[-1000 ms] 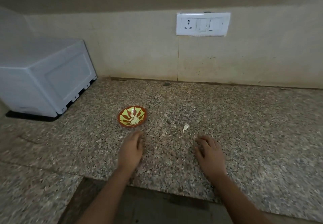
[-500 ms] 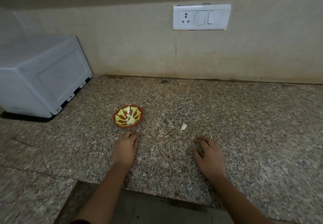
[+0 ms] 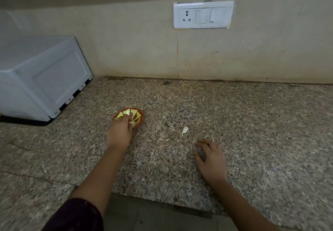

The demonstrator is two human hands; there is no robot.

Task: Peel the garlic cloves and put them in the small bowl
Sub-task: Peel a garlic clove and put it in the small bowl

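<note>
Your left hand [image 3: 119, 133] is sitting on the bowl [image 3: 142, 117]; I cannot tell its grip. Your right hand [image 3: 210, 157] is lying open on the bench [image 3: 252, 122].

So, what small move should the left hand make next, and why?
The left hand seems to pinch a pale piece at the near rim of the small bowl; the right hand rests empty on the granite counter. Probably it should lift that piece toward the right hand, since peeling needs both.
</note>
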